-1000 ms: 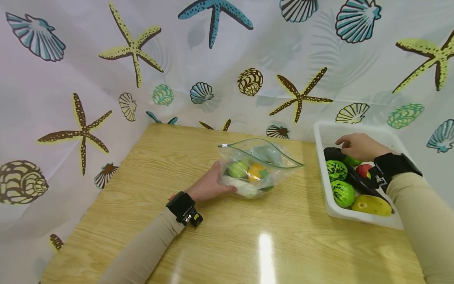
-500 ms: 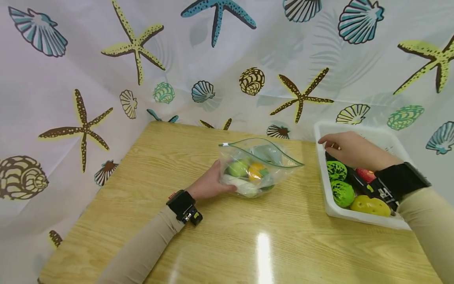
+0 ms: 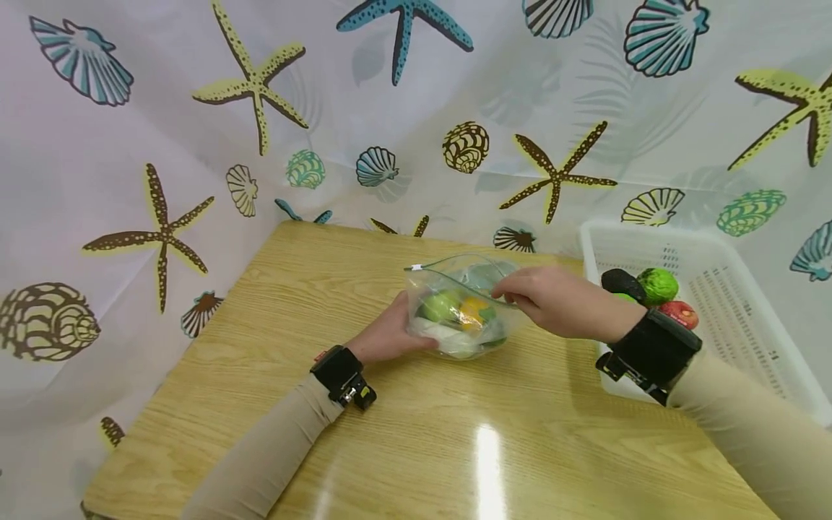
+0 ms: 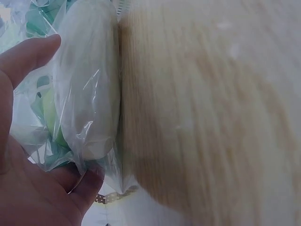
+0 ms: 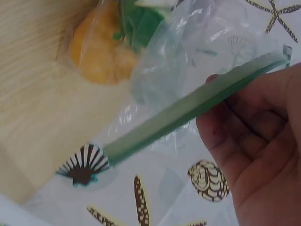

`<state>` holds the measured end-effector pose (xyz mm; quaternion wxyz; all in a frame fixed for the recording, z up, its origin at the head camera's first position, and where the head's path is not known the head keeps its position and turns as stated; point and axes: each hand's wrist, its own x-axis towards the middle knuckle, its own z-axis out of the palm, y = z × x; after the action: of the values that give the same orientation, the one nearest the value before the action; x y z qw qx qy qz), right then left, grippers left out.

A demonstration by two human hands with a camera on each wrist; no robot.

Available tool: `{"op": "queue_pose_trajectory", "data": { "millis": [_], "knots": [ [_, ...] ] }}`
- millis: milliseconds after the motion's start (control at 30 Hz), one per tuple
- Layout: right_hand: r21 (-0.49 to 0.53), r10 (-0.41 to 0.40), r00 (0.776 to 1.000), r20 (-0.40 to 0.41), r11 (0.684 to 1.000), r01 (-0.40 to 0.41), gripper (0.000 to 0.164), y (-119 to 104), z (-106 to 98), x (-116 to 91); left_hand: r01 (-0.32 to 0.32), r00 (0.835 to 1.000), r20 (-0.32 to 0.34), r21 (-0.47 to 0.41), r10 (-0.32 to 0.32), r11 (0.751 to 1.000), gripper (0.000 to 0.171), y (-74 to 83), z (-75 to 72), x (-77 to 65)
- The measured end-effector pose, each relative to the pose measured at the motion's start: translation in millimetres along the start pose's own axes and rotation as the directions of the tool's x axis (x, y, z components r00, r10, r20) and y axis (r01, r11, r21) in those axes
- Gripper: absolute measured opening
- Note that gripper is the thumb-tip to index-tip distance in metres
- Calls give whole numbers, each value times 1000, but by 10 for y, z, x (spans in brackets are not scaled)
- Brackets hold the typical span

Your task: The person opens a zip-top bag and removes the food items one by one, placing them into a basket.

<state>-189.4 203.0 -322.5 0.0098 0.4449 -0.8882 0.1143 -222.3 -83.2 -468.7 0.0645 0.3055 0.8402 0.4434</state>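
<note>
A clear plastic zip bag (image 3: pixel 458 310) with a green-edged mouth stands on the table, its mouth gaping. Inside are a round green fruit (image 3: pixel 440 306), an orange fruit or pumpkin with a green leaf (image 5: pixel 101 47), and a long white vegetable (image 4: pixel 89 80) seen through the plastic. My left hand (image 3: pixel 390 334) grips the bag's left side, thumb and fingers around the white vegetable's end. My right hand (image 3: pixel 562 302) has curled fingers at the right part of the mouth. In the right wrist view they pinch the green zip strip (image 5: pixel 188 106), one fingertip behind it.
A white perforated basket (image 3: pixel 747 289) stands at the right, partly behind my right forearm. It holds a dark avocado-like thing (image 3: pixel 622 283), green mottled produce (image 3: pixel 659 286) and a red fruit (image 3: pixel 679 314). A patterned curtain (image 3: pixel 403 123) borders the wooden table (image 3: pixel 416 440).
My right hand has left the basket and moved left to the mouth of the zip bag. The left hand keeps its hold on the bag, which stays in place.
</note>
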Motion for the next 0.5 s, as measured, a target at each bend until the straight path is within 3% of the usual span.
{"op": "queue_pose_trajectory", "data": {
  "millis": [67,233,367,500],
  "knots": [
    [19,-17,1000,26,1000,17,24,-22,56,51,-12,1000,3,-4,12,1000,95,8,1,0],
    [77,-10,992,125,997,0,25,-59,138,152,23,1000,14,27,-24,999,103,27,-13,-16],
    [72,20,981,193,997,-35,29,-56,196,218,31,999,24,28,-32,999,102,19,-18,-29],
    [59,-13,974,228,998,0,30,-39,245,276,17,1000,26,7,-17,1000,100,13,-9,-26]
  ]
}}
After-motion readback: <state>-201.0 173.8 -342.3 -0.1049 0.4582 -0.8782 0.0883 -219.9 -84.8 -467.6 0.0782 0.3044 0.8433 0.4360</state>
